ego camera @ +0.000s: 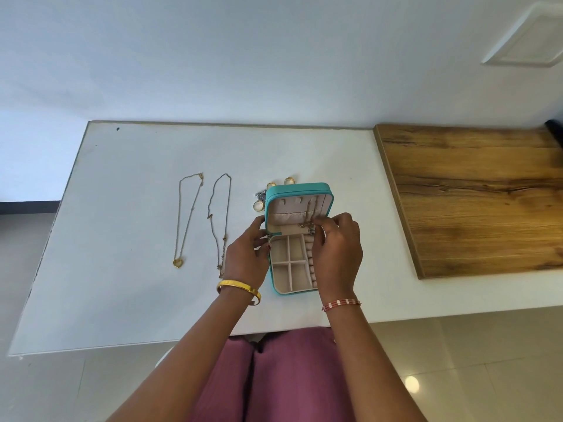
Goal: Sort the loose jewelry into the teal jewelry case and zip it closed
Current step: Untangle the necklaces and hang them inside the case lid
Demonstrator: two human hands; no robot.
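The teal jewelry case [275, 287] stands open on the white table [128, 300], its lid upright, its pale divided tray showing. A thin gold chain [310, 213] hangs inside the lid. My right hand [336, 254] pinches the chain's lower end near the lid pocket. My left hand [248, 254] grips the case's left side at the hinge. Two gold necklaces lie to the left: a heart-pendant necklace [186, 220] and a charm necklace [221, 220]. Gold rings [288, 180] and a silver piece [260, 195] sit behind the case, partly hidden.
A wooden board [475, 202] covers the table's right part. A white wall rises behind the table. The near table edge runs just in front of my wrists, with my purple-clad lap below.
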